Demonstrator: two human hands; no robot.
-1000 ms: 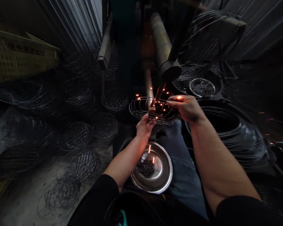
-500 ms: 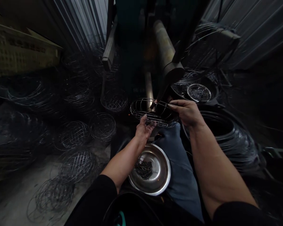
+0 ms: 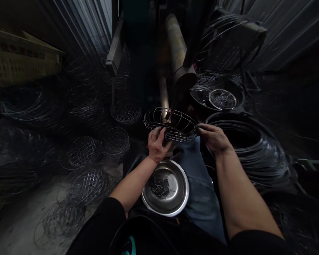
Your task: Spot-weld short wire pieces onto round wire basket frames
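Dim shop w/ wire coils (image 3: pixel 255 156); both hands (image 3: pixel 156 144) hold wire basket (image 3: pixel 170 124).

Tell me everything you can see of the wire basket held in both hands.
The wire basket is an oval, bowl-shaped cage of thin dark metal wire, with a rim hoop, curved ribs across it and finer crossing wires along the near side. It is held roughly level, opening up, above the knee and below the machine head. The left hand grips its near rim and the right hand its right end. Contact with the machine cannot be told.
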